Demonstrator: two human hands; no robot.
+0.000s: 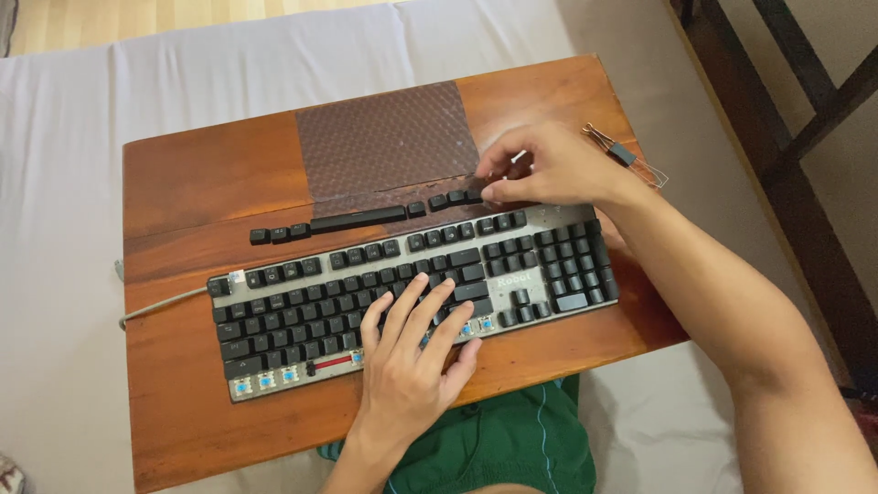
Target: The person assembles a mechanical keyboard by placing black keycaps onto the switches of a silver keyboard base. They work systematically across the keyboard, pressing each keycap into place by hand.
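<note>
While the left hand (409, 352) lies flat, covering keyboard (402, 297) keys, the right hand (546, 166) pinches a half-hidden loose keycap (476, 194).

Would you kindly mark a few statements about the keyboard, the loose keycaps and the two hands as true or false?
1. The left hand rests flat on the keyboard. True.
2. The loose keycaps sit in a bowl. False: they lie in a row on the wooden board.
3. The right hand is at the row's right end. True.
4. The wire key puller is in the right hand. False: it lies on the board beside it.
</note>
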